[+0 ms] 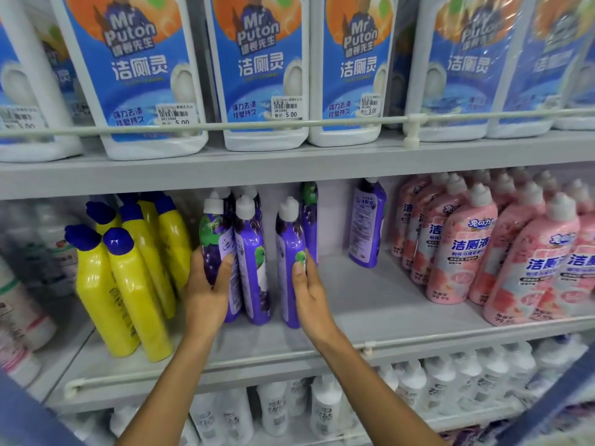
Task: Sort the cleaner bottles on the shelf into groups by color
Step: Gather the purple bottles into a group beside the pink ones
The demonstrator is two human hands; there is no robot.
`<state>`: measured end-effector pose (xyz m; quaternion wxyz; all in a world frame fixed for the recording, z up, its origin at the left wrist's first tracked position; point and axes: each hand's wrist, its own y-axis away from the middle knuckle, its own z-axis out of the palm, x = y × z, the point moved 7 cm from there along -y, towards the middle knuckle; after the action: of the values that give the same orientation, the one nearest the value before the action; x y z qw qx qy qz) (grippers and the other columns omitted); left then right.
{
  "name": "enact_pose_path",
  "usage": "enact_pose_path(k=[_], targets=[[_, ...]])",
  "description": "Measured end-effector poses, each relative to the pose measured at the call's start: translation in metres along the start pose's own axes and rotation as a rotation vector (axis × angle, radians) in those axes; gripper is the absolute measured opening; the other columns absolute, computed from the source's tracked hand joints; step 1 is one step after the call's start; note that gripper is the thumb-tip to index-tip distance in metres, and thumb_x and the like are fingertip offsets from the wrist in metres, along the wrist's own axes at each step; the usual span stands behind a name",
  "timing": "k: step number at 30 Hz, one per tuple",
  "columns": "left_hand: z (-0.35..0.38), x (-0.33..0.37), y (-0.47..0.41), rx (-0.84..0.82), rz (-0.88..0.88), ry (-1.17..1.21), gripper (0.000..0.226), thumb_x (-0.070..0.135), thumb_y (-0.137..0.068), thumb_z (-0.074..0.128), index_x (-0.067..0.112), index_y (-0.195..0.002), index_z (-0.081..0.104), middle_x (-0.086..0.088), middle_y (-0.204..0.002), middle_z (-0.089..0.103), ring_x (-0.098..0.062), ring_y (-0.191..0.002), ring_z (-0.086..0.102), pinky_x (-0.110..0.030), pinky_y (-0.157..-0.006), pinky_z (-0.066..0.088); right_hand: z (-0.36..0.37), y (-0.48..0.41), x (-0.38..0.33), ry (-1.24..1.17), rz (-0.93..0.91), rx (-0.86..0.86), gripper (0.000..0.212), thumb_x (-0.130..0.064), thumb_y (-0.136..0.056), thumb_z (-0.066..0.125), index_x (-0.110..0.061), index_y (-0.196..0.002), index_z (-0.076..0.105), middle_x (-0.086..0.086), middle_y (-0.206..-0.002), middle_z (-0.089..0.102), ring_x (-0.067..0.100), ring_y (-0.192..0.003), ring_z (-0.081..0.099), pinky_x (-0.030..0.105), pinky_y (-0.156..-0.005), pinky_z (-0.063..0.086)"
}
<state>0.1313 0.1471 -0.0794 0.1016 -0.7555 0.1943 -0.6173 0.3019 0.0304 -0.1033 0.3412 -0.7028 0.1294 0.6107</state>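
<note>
On the grey middle shelf [370,304] stand three colour groups. Several yellow bottles [128,284] with blue caps lean at the left. Purple bottles with white caps fill the middle. My left hand [209,284] grips the leftmost purple bottle [214,243], fingers curled round its body. My right hand [309,284] holds another purple bottle [288,252] from its right side, thumb on the label. Between them stands a further purple bottle [252,262]. One purple bottle [368,223] stands alone further back to the right. Several pink bottles [483,249] crowd the right.
The upper shelf carries large white Mr Puton bottles [264,69] behind a rail [289,123]. White bottles [322,410] fill the lower shelf. More white bottles [22,304] stand at the far left. Bare shelf lies between the purple and pink groups.
</note>
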Motion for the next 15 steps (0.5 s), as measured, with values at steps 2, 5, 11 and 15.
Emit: enact_pose_path(k=[2, 5, 11, 15], targets=[[0.0, 0.002, 0.001, 0.01, 0.003, 0.022, 0.039, 0.042, -0.101, 0.061, 0.024, -0.134, 0.052, 0.005, -0.12, 0.07, -0.011, -0.101, 0.067, -0.029, -0.086, 0.053, 0.019, 0.005, -0.001, -0.021, -0.01, -0.045, 0.068, -0.063, -0.101, 0.037, -0.026, -0.157, 0.032, -0.016, -0.156, 0.043, -0.003, -0.143, 0.039, 0.017, -0.117, 0.032], [-0.003, -0.001, -0.004, 0.021, -0.008, 0.049, 0.039, 0.043, -0.101, 0.062, 0.025, -0.134, 0.054, 0.006, -0.122, 0.071, -0.01, -0.107, 0.069, -0.037, -0.094, 0.056, 0.031, 0.011, -0.008, -0.054, 0.028, -0.063, 0.055, -0.055, -0.103, 0.037, -0.034, -0.153, 0.029, -0.027, -0.151, 0.038, -0.011, -0.141, 0.036, 0.003, -0.108, 0.028], [-0.004, -0.004, -0.008, -0.051, -0.058, 0.05, 0.039, 0.049, -0.1, 0.06, 0.032, -0.134, 0.053, 0.012, -0.122, 0.071, -0.01, -0.111, 0.068, -0.041, -0.101, 0.054, -0.003, -0.01, -0.014, -0.103, 0.062, 0.023, 0.057, -0.057, -0.103, 0.038, -0.031, -0.154, 0.04, -0.017, -0.154, 0.046, 0.001, -0.141, 0.042, 0.022, -0.117, 0.031], [-0.002, 0.001, 0.001, -0.067, -0.113, 0.031, 0.048, 0.058, -0.101, 0.05, 0.04, -0.145, 0.043, 0.017, -0.131, 0.061, -0.011, -0.115, 0.058, -0.031, -0.1, 0.044, -0.048, -0.076, -0.008, 0.038, 0.116, 0.197, 0.071, -0.047, -0.102, 0.054, -0.015, -0.16, 0.026, 0.004, -0.164, 0.034, 0.02, -0.149, 0.035, 0.033, -0.12, 0.033]])
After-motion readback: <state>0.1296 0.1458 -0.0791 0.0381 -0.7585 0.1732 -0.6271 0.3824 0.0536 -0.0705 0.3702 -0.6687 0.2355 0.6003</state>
